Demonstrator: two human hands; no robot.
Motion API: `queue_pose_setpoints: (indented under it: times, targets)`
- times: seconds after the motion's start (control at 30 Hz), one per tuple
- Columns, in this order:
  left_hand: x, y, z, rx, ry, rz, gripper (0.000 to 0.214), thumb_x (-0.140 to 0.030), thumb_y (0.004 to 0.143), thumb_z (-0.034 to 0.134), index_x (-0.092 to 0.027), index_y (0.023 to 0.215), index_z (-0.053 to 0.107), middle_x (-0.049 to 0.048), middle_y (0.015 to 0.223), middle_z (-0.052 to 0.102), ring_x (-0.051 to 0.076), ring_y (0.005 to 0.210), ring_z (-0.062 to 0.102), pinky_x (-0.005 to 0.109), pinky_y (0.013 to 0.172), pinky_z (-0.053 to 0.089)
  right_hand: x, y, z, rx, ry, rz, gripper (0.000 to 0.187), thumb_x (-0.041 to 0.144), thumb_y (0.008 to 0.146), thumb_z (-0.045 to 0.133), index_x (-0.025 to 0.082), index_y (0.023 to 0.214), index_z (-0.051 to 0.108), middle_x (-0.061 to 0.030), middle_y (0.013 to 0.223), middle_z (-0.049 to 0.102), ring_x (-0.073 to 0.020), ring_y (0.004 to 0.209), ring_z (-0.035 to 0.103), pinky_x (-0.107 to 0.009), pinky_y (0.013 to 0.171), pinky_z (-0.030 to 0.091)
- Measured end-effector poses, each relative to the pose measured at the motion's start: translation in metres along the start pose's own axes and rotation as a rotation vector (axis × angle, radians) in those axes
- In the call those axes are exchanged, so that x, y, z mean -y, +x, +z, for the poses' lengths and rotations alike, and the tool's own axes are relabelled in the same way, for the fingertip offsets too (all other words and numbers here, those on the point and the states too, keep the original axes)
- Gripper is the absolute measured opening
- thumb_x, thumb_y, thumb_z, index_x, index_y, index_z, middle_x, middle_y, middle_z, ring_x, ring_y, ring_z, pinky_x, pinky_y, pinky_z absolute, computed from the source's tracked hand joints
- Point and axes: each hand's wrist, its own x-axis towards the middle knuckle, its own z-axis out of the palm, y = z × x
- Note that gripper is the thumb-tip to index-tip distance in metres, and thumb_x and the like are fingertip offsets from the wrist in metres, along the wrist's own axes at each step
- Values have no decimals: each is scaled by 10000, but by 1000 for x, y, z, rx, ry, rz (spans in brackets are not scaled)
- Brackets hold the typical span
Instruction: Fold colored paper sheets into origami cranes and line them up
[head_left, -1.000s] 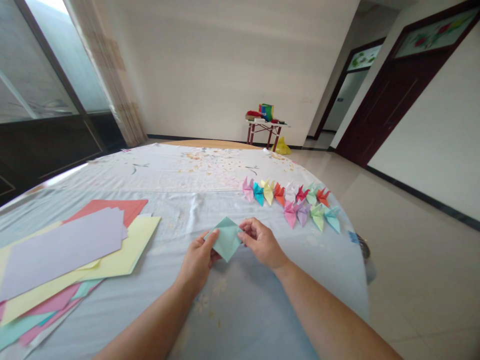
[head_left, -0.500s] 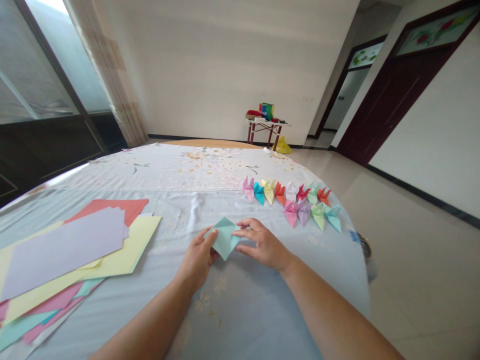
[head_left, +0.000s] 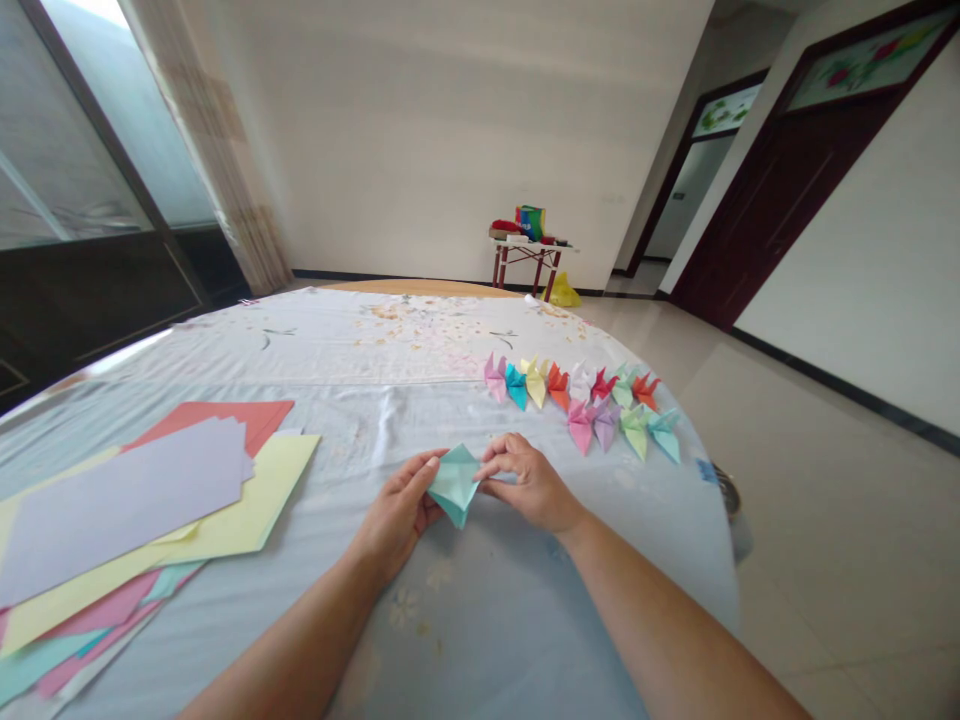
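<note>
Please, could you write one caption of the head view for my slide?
Left hand and right hand hold folded green paper; sheets lie left, paper birds right.

Green paper (head_left: 454, 482) fills the gap between my left hand (head_left: 405, 503) and my right hand (head_left: 526, 485), so no passing there! Left of me, bare tablecloth (head_left: 337, 500) runs until the paper stack (head_left: 142, 500) blocks it. Ahead and right, two rows of folded figures (head_left: 580, 426) bar the way; straight ahead lies wide open.
</note>
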Motion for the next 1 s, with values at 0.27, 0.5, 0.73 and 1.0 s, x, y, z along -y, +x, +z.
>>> queue_pose_setpoints:
  times: [0.27,0.5,0.73,1.0]
  targets:
    - [-5,-5,-3,169,-3,-17,319,-321,789,550,-166,1067,546,88,943,657,200,793,626,338,703,493,-5,1,1,58,121,175,225,395,659,697,184,728,666,-32,883,545,-117,749,521,-228,625,413]
    - [-10,-8,-2,173,6,-55,369,-201,709,612,-191,1072,547,73,985,652,212,845,626,333,742,476,-2,1,-1,107,172,218,249,409,708,647,163,672,628,-25,839,570,-111,722,525,-225,633,419]
    - [-9,-11,7,165,36,-36,410,-105,613,590,-191,1013,562,19,825,652,164,728,612,238,608,450,1,1,2,-84,47,187,196,326,797,532,160,713,595,2,669,556,-109,650,509,-227,653,416]
    - [3,-9,13,27,148,-8,211,-167,640,596,-180,849,568,-50,630,569,97,565,528,209,556,416,16,1,11,-51,-75,124,106,234,800,502,168,765,577,26,640,496,-97,606,458,-202,582,356]
